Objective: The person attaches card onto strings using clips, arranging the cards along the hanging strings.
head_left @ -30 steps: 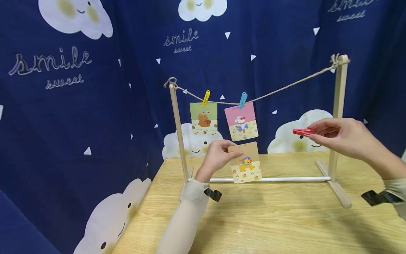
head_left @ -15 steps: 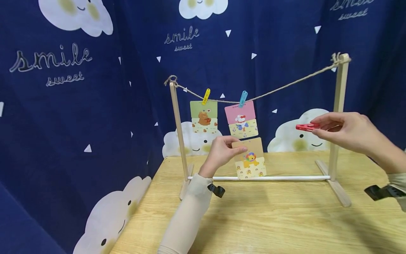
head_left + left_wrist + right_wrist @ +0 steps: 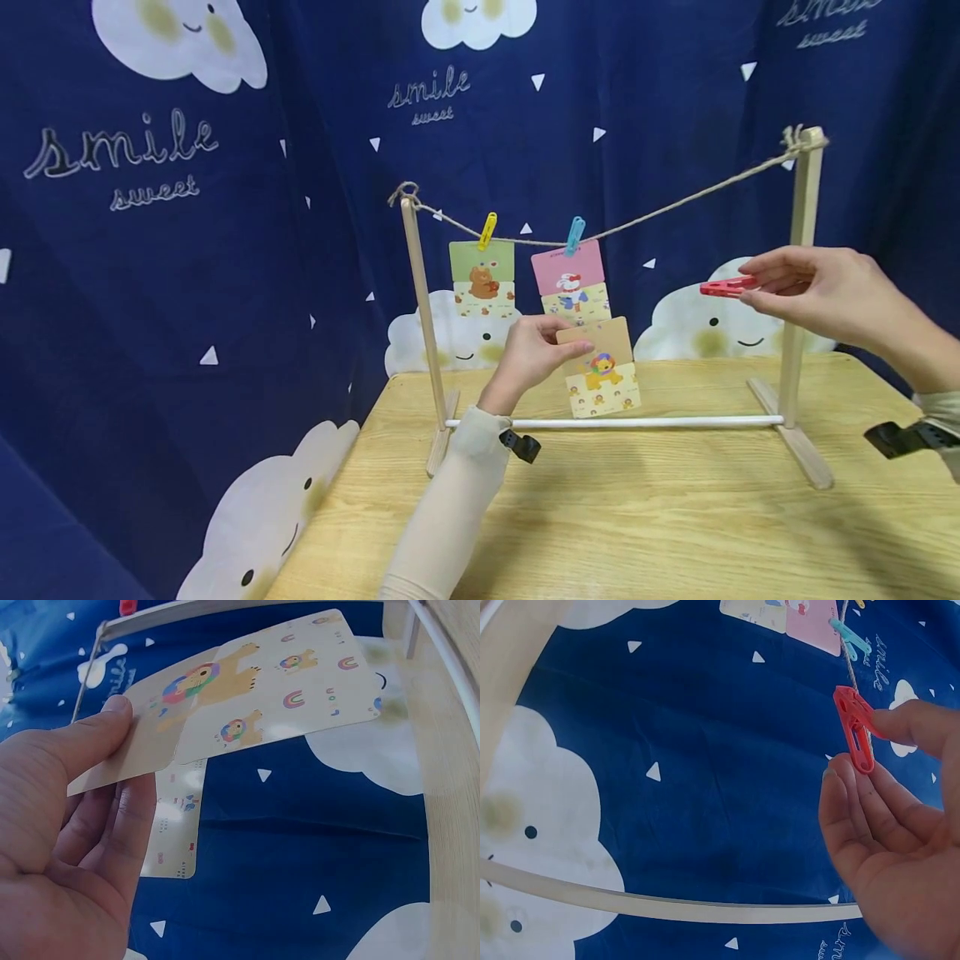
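My left hand (image 3: 530, 358) pinches the upper left edge of an orange and cream lion card (image 3: 602, 371), thumb in front and fingers behind. That card hangs below the twine and overlaps the bottom of a pink rabbit card (image 3: 567, 268). My right hand (image 3: 825, 292) pinches a red clothespin (image 3: 727, 287) between thumb and fingers, out to the right and below the twine (image 3: 690, 200). In the right wrist view the red clothespin (image 3: 853, 729) shows from its side. A blue clothespin (image 3: 575, 236) fastens the rabbit card to the twine; a yellow clothespin (image 3: 487, 231) fastens a green bear card (image 3: 482, 279).
The twine is tied between a left wooden post (image 3: 423, 308) and a right wooden post (image 3: 801, 275). A white rod (image 3: 690, 422) joins the posts low down, above the wooden table (image 3: 600, 517). Behind hangs a dark blue cloud-print curtain (image 3: 322, 167).
My left hand has moved right and up with the lion card, which now covers the rabbit card's lower edge. My right hand has risen a little with the red clothespin.
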`<act>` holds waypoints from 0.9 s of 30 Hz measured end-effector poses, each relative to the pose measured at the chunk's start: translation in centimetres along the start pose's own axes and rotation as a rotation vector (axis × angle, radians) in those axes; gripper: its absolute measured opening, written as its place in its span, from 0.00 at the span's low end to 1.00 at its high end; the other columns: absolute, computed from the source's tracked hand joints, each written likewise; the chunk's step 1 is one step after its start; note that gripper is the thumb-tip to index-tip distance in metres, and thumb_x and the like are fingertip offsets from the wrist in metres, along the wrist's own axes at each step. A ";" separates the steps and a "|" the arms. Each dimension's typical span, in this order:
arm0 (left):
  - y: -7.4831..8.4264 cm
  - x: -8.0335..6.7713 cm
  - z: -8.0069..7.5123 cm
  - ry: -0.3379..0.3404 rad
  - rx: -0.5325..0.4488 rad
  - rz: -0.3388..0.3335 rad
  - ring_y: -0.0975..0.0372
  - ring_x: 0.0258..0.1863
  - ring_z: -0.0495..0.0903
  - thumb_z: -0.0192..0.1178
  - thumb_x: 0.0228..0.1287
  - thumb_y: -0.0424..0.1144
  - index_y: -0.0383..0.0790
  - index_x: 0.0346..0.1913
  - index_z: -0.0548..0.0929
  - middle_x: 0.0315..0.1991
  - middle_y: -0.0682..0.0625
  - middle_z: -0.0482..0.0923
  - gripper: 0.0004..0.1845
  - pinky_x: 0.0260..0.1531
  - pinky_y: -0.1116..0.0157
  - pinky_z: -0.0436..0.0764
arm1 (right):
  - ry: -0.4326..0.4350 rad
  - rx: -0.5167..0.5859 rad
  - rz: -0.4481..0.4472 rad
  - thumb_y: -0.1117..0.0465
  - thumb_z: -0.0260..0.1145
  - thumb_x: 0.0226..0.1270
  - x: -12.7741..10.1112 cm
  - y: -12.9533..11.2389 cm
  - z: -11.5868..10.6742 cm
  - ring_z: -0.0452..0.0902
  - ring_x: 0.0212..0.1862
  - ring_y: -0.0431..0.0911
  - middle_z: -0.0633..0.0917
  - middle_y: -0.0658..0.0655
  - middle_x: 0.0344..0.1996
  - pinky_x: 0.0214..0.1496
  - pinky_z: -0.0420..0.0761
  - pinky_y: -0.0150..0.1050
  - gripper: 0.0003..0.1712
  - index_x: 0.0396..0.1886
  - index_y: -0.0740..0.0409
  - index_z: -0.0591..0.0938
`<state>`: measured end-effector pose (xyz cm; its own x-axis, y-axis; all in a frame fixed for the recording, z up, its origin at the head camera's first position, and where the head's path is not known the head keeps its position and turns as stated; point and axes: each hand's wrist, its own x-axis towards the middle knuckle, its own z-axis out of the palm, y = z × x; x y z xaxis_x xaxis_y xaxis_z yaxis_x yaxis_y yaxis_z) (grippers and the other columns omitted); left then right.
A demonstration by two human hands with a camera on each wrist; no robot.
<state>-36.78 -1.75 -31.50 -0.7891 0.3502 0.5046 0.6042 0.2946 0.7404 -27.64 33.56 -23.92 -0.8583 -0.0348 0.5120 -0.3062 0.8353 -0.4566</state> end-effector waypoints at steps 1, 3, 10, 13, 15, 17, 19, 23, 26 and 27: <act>0.0 0.0 0.0 0.003 0.002 0.001 0.65 0.18 0.67 0.80 0.56 0.45 0.50 0.33 0.92 0.21 0.55 0.78 0.07 0.17 0.68 0.63 | 0.002 0.011 0.000 0.49 0.76 0.66 0.1 0.0 0.0 0.77 0.31 0.28 0.89 0.66 0.45 0.30 0.77 0.27 0.28 0.59 0.60 0.83; 0.0 0.1 0.1 0.005 0.006 0.004 0.65 0.17 0.67 0.80 0.56 0.45 0.50 0.33 0.92 0.20 0.55 0.78 0.07 0.17 0.68 0.63 | 0.012 0.025 0.004 0.50 0.76 0.66 0.3 -0.1 -0.1 0.77 0.31 0.26 0.89 0.67 0.46 0.30 0.76 0.24 0.28 0.58 0.61 0.82; 0.1 0.4 0.2 0.016 -0.008 0.002 0.66 0.18 0.69 0.81 0.55 0.45 0.50 0.32 0.91 0.22 0.56 0.81 0.08 0.17 0.68 0.63 | 0.040 0.048 0.014 0.49 0.76 0.66 0.7 -0.4 -0.2 0.76 0.32 0.25 0.88 0.66 0.46 0.31 0.74 0.21 0.27 0.56 0.60 0.82; 0.2 0.5 0.3 0.016 -0.007 -0.009 0.65 0.19 0.71 0.81 0.55 0.45 0.50 0.33 0.92 0.25 0.57 0.83 0.07 0.17 0.68 0.65 | 0.042 0.052 0.019 0.48 0.76 0.66 0.8 -0.6 -0.2 0.76 0.32 0.25 0.88 0.67 0.46 0.31 0.74 0.22 0.27 0.57 0.60 0.82; 0.4 0.6 0.4 0.016 -0.003 -0.011 0.65 0.20 0.72 0.81 0.55 0.45 0.50 0.33 0.92 0.25 0.56 0.83 0.07 0.17 0.68 0.67 | 0.048 0.056 0.022 0.49 0.76 0.66 0.9 -0.6 -0.3 0.76 0.32 0.26 0.88 0.67 0.47 0.31 0.74 0.23 0.27 0.57 0.60 0.82; 0.4 0.8 0.5 0.021 0.005 -0.006 0.65 0.19 0.73 0.81 0.54 0.46 0.50 0.33 0.92 0.25 0.57 0.83 0.08 0.17 0.68 0.68 | 0.052 0.057 0.024 0.48 0.76 0.66 1.0 -0.6 -0.4 0.76 0.32 0.25 0.88 0.67 0.47 0.31 0.74 0.23 0.27 0.57 0.60 0.82; 0.4 0.9 0.5 0.026 0.010 -0.001 0.65 0.19 0.74 0.81 0.54 0.46 0.50 0.32 0.92 0.24 0.56 0.82 0.08 0.17 0.68 0.68 | 0.054 0.057 0.027 0.47 0.76 0.66 1.2 -0.7 -0.5 0.75 0.33 0.25 0.88 0.66 0.48 0.31 0.74 0.23 0.28 0.58 0.59 0.82; 0.4 1.2 0.7 0.030 0.016 0.004 0.65 0.19 0.73 0.81 0.54 0.47 0.50 0.32 0.92 0.22 0.56 0.80 0.08 0.16 0.68 0.68 | 0.058 0.054 0.030 0.46 0.75 0.67 1.5 -0.8 -0.6 0.75 0.33 0.25 0.88 0.66 0.49 0.32 0.73 0.23 0.28 0.58 0.59 0.82; 0.5 1.3 0.9 0.025 0.025 -0.003 0.65 0.21 0.72 0.81 0.54 0.48 0.51 0.31 0.92 0.22 0.56 0.77 0.09 0.17 0.68 0.67 | 0.067 0.057 0.028 0.46 0.76 0.66 1.7 -0.9 -0.7 0.75 0.33 0.26 0.88 0.64 0.47 0.32 0.73 0.23 0.28 0.58 0.59 0.83; 0.5 1.3 0.9 0.024 0.027 -0.006 0.65 0.21 0.72 0.81 0.54 0.49 0.51 0.31 0.91 0.21 0.56 0.76 0.09 0.17 0.68 0.66 | 0.069 0.062 0.027 0.46 0.76 0.66 1.7 -0.9 -0.7 0.76 0.33 0.26 0.89 0.62 0.46 0.32 0.74 0.23 0.28 0.57 0.59 0.83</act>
<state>-37.41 -0.29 -30.85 -0.7953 0.3267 0.5107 0.6016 0.3206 0.7317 -28.57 33.13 -22.11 -0.8366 0.0270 0.5472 -0.3104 0.7997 -0.5139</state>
